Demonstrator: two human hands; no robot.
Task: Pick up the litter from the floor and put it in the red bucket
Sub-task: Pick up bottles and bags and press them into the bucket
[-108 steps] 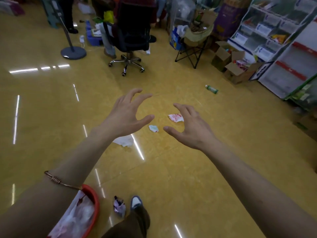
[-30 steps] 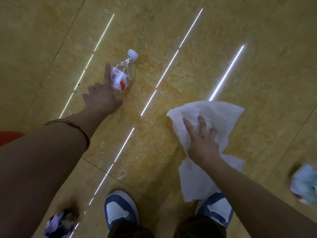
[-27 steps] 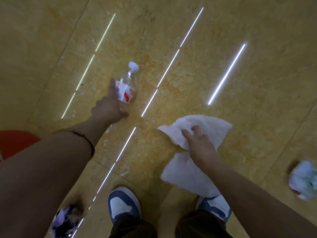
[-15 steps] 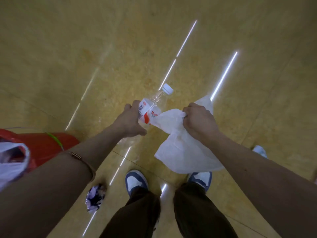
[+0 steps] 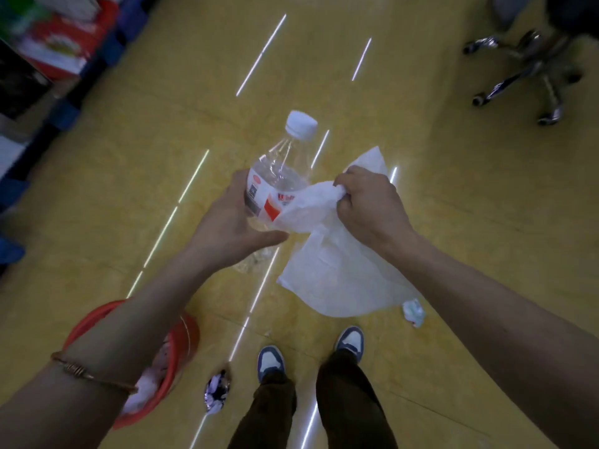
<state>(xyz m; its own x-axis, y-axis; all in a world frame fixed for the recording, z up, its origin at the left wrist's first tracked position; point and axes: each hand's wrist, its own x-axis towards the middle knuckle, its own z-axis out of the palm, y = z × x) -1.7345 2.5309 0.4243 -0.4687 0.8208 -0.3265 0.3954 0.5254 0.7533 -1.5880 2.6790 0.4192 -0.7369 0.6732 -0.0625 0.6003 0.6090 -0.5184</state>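
The glossy yellow floor [image 5: 453, 189] fills the view, with a chair base [image 5: 531, 69] at the far right. The red bucket [image 5: 189, 335] stands at lower left, partly hidden under the left forearm, with white litter inside.

A white sheet [image 5: 337, 273] hangs in the air. Its bunched top is clenched in the right hand [image 5: 369, 205], whose fingers are curled tight round it, and a fold drapes over the bottle's label.

The clear bottle [image 5: 278, 170] is held off the floor, cap pointing away. The left hand [image 5: 227, 231] wraps its lower body, the thumb across the near side and the fingers behind the label.

A pale wad [image 5: 414, 314] lies near the right shoe [image 5: 350, 341]. A dark crumpled wrapper [image 5: 217, 392] lies between the bucket and the left shoe [image 5: 270, 362].
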